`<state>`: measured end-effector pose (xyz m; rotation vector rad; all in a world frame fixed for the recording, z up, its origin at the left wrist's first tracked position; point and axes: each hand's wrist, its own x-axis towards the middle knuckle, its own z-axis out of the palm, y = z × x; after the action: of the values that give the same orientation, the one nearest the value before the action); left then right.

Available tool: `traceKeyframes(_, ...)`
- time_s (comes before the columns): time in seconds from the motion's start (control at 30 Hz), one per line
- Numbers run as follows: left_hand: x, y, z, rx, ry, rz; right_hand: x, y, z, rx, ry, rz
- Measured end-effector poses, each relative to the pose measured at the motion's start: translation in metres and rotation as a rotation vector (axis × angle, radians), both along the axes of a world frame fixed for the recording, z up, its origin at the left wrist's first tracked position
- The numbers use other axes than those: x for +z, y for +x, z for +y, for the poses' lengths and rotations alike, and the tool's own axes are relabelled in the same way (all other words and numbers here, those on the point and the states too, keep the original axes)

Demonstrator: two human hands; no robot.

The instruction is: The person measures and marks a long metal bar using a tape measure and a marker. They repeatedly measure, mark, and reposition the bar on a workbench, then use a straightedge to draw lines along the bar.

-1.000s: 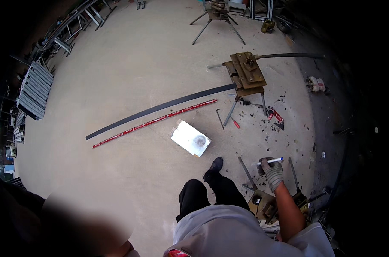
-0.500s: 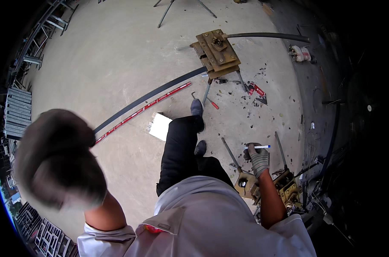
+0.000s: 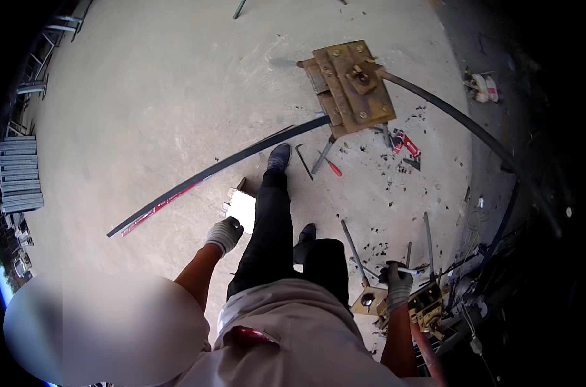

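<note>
My left hand [image 3: 226, 235], in a grey knit glove with dark fingers, hangs beside a white flat-topped thing [image 3: 242, 210] on the floor. Its fingers look curled in, and what they hold, if anything, is hidden. In my right hand [image 3: 396, 287], gloved the same way, is a white marker pen [image 3: 409, 269], held above a brown metal stand fixture [image 3: 368, 301]. Ahead, a rusty bolted plate tool [image 3: 354, 90] stands on legs with a long dark lever [image 3: 464, 119]. A dark flat bar [image 3: 222, 166] runs out of it to the left, partly covering a red striped rod [image 3: 158, 209].
An L-shaped hex key [image 3: 303, 161] and a red-handled screwdriver [image 3: 333, 168] lie near my front shoe. A red and black tool [image 3: 406, 148] sits among dark scraps. Stacked grey metal pieces [image 3: 20, 174] are at far left. A blurred oval covers the lower left.
My left hand has come down from close to the camera to beside the white thing. My right hand, still with the pen, has shifted slightly right and lower. The whole view has shifted.
</note>
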<state>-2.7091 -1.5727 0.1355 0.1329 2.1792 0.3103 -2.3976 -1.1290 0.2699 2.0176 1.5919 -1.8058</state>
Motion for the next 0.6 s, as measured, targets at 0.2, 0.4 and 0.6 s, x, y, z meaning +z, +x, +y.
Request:
traceKeyframes(0.2,-0.086,-0.046,0.023,-0.314,-0.123,-0.169,-0.073,-0.135,-0.012,0.206,-0.144,-0.034)
traceKeyframes(0.4,-0.290,-0.033,-0.013,-0.766,0.058,0.073,-0.180,-0.210,-0.001,0.223,-0.272,-0.067)
traceKeyframes(0.6,-0.419,-0.066,0.073,-0.751,0.234,0.342,-0.279,-0.224,0.008,0.290,-0.257,-0.086)
